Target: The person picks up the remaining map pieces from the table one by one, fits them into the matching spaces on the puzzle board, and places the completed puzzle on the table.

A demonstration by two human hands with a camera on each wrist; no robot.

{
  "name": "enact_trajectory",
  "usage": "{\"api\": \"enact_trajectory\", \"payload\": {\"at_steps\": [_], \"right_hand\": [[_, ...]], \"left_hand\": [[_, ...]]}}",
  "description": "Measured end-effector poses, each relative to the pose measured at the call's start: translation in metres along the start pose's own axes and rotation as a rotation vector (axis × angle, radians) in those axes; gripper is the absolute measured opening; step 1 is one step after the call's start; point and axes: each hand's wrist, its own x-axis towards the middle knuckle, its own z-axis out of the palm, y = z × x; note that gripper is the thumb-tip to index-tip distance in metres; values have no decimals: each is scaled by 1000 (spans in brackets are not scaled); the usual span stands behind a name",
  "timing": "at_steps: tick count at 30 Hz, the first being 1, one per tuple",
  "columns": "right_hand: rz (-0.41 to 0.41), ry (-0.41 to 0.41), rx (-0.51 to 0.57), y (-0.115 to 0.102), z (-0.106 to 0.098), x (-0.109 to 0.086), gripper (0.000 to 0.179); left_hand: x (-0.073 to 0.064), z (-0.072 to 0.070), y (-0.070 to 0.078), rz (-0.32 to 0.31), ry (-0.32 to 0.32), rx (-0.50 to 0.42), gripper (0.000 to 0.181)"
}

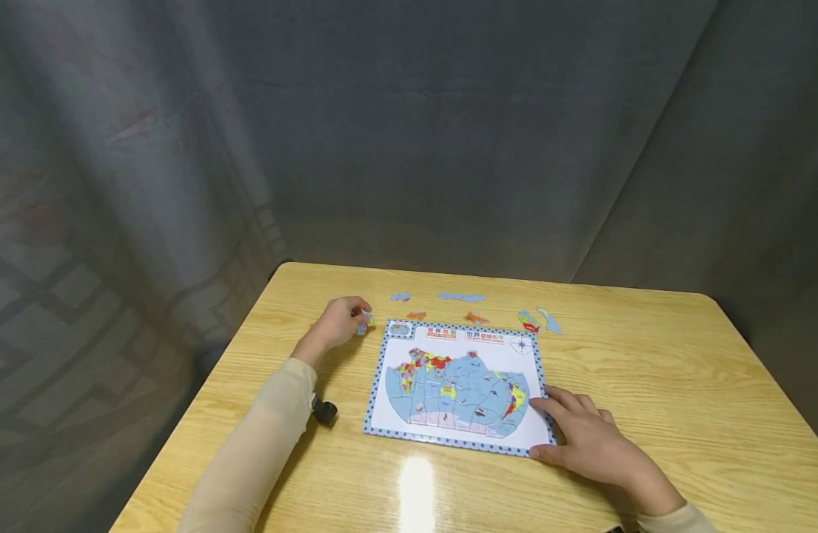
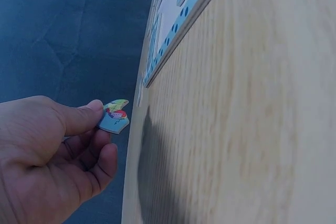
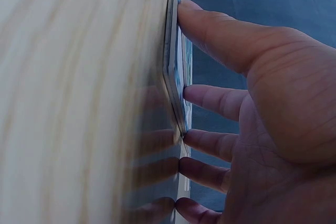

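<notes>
My left hand [image 1: 340,323] pinches a small puzzle piece [image 2: 115,117] between thumb and fingers, raised above the table left of the board. The piece is light blue with yellow and red patches. A world map puzzle board [image 1: 397,427] with a dotted blue border lies flat on the table, many of its map pieces in place. At the board's right edge rests my right hand [image 1: 585,437], fingers spread. In the right wrist view its thumb [image 3: 210,27] touches the board's border, while other fingertips reach the board edge and the tabletop.
Loose pieces lie behind the board: a long blue strip [image 1: 462,297], a small blue piece [image 1: 400,297], two orange pieces [image 1: 477,318], a green-and-red piece [image 1: 528,320] and a curved blue one [image 1: 549,320]. A dark curtain [image 1: 448,148] hangs behind the wooden table [image 1: 668,355].
</notes>
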Motion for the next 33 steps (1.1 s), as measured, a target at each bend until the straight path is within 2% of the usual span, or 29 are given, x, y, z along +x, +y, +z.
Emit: {"api": "enact_trajectory", "payload": {"at_steps": [8, 14, 33], "right_hand": [[6, -13, 8, -1, -1, 0, 82], [11, -17, 13, 0, -1, 0, 82], [2, -9, 14, 1, -1, 0, 82]], "left_hand": [[-1, 5, 4, 3, -1, 17, 20], [-2, 9, 7, 29, -12, 8, 20], [-7, 19, 11, 20, -46, 2, 16]]}}
